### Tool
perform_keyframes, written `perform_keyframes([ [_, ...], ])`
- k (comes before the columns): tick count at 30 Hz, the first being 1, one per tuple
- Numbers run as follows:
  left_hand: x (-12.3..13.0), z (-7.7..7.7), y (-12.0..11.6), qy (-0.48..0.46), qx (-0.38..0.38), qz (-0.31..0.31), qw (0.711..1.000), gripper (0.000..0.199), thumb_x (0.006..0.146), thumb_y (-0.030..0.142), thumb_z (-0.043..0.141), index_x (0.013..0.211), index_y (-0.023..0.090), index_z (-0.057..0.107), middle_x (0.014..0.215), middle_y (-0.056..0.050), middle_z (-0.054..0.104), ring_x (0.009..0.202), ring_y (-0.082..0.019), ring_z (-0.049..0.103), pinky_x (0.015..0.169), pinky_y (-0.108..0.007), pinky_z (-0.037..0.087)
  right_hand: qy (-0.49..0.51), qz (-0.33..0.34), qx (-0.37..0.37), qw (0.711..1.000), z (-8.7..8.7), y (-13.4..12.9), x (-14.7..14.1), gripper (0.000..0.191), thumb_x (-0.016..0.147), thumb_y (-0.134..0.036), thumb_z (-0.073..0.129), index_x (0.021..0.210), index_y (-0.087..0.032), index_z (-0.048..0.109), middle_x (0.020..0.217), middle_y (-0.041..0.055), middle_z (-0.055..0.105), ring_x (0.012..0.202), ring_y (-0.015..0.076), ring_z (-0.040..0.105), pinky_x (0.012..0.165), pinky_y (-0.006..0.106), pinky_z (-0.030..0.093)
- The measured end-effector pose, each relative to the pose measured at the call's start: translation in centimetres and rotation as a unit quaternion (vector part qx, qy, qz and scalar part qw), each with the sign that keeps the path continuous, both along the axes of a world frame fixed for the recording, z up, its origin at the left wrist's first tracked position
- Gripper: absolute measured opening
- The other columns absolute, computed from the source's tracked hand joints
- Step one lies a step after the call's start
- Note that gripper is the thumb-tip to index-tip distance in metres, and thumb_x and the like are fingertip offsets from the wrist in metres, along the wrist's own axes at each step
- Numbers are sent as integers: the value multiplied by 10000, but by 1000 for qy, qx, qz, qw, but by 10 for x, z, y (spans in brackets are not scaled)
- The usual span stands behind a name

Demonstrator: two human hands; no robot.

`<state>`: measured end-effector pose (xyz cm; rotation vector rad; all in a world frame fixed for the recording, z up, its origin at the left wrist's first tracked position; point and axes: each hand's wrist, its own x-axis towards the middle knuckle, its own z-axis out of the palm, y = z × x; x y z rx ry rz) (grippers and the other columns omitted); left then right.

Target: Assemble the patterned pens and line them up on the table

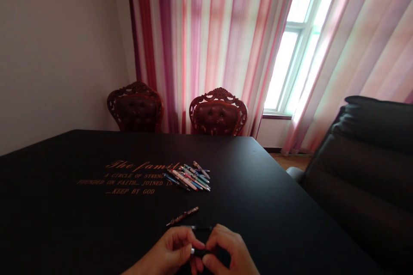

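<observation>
Near the front of the table, my left hand (176, 247) and my right hand (227, 249) meet with fingertips pinched on a short black pen part (200, 252). Its silver end points toward my left thumb; much of the rest is covered by my fingers. Just beyond my fingers lies a slim dark pen piece (201, 227) with a pale, clear-looking section, partly hidden by the hands. A brown patterned pen barrel (183, 216) rests at a slant a little farther off.
A loose pile of several pens (190, 177) lies mid-table, overlapping gold lettering on the black tabletop (251, 206). Two carved chairs, one at left (138, 109) and one at centre (219, 116), stand behind the far edge. At right is a dark recliner (361, 172).
</observation>
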<state>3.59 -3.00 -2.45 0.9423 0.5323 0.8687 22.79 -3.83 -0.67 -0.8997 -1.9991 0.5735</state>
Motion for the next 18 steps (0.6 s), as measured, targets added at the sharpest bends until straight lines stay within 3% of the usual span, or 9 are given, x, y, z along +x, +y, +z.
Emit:
perform_keyframes([
  [9,1,-3,1,1,22,-1,1000,286,702,386,814,800,133,724,648,-26,664,580,-128,615,585,-232,447,-9,-9,2,1000,-14,0,0,285,852,-440,587,684,-210,584,649,-16,589,632,138,574,664,240,447],
  [18,2,-4,2,-2,25,8,1000,288,698,374,820,796,125,716,651,-16,644,562,-109,591,570,-215,425,-36,-8,-3,999,-9,1,-2,221,817,-333,636,655,-198,572,634,-16,581,636,139,577,621,225,424],
])
